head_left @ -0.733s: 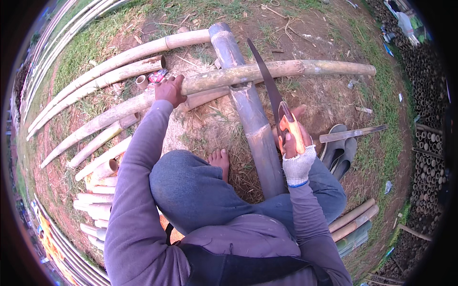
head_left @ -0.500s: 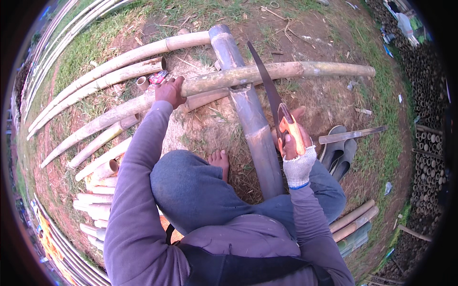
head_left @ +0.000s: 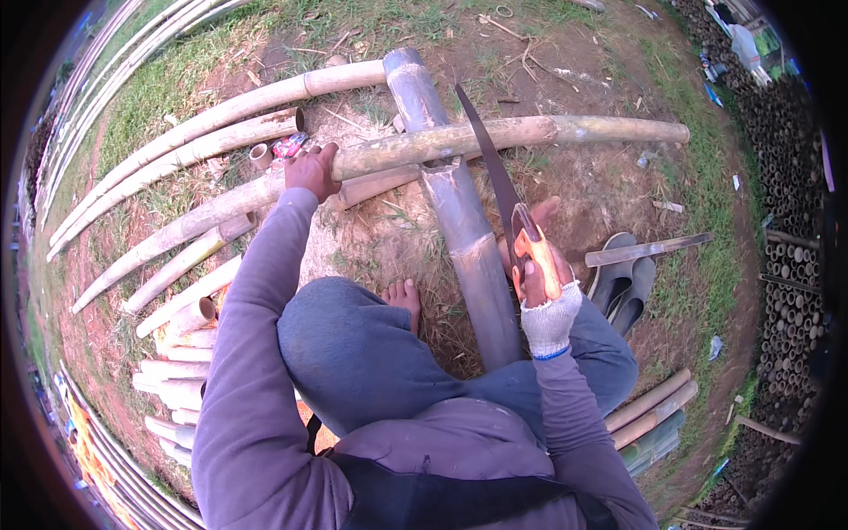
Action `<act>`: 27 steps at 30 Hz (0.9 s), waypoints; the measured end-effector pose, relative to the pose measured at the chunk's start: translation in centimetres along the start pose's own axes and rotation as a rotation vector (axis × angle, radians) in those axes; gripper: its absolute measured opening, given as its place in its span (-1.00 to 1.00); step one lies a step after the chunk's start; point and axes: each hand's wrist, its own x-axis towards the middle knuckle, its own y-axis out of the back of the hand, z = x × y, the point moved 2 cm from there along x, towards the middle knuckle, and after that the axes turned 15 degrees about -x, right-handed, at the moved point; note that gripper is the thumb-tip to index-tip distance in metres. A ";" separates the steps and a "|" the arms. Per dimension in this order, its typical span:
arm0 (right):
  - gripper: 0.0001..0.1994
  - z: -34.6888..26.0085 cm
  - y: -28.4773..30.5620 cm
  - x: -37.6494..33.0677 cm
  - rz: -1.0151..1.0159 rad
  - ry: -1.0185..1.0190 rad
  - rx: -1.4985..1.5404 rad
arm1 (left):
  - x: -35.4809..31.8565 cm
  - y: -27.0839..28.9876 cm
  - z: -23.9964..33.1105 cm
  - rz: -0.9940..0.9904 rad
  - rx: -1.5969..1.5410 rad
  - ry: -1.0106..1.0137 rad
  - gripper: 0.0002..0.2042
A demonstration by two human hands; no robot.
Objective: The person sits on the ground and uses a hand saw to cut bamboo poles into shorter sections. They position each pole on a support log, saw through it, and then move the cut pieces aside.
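Sawing seems the step: the left hand [head_left: 311, 171] clasps the pole [head_left: 406, 147], the right hand [head_left: 542, 287] grips the saw [head_left: 497, 164] across it; the next stroke likely needs steadiness.

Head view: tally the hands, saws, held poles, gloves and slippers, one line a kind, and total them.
Hands: 2 (left hand, right hand)
Orange-handled saw: 1
Pole held by the left hand: 1
White glove, on the right hand: 1
Grey slippers: 2
Total: 7
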 end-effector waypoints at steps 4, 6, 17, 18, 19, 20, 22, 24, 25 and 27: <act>-0.62 1.1 1.5 -2.0 -0.075 -0.111 0.028 | -0.3 -0.6 0.1 0.076 0.020 -0.030 -0.31; -0.60 0.6 -1.3 0.8 -0.014 -0.105 0.135 | -0.2 -1.1 -0.3 0.057 0.012 -0.029 -0.30; -0.60 -0.2 1.7 -2.4 -0.029 -0.004 -0.008 | -0.1 -0.7 -0.6 0.072 -0.006 -0.056 -0.36; -0.60 -0.2 2.3 -3.2 -0.034 -0.014 -0.029 | -0.2 -0.7 -0.5 0.074 -0.005 -0.050 -0.37; -0.59 0.0 2.5 -3.4 -0.042 -0.023 -0.048 | -0.4 -0.6 -0.4 0.076 -0.003 -0.041 -0.37; -0.60 0.3 1.4 -2.2 -0.017 -0.008 -0.027 | -0.5 -0.6 -0.1 0.078 0.002 -0.043 -0.38; -0.64 1.7 -2.6 3.8 0.038 0.142 -0.119 | -0.1 -0.3 0.5 0.058 -0.010 -0.037 -0.36; -0.64 -0.3 -5.6 9.3 0.130 0.135 -0.227 | 0.2 0.0 1.5 0.053 -0.013 -0.045 -0.34; -0.65 -0.4 -6.4 10.9 0.123 0.058 -0.109 | 0.5 0.1 1.8 0.021 -0.024 -0.031 -0.32; -0.64 -0.6 -5.8 9.8 0.096 0.114 -0.136 | 0.5 0.0 1.2 0.025 -0.017 -0.015 -0.32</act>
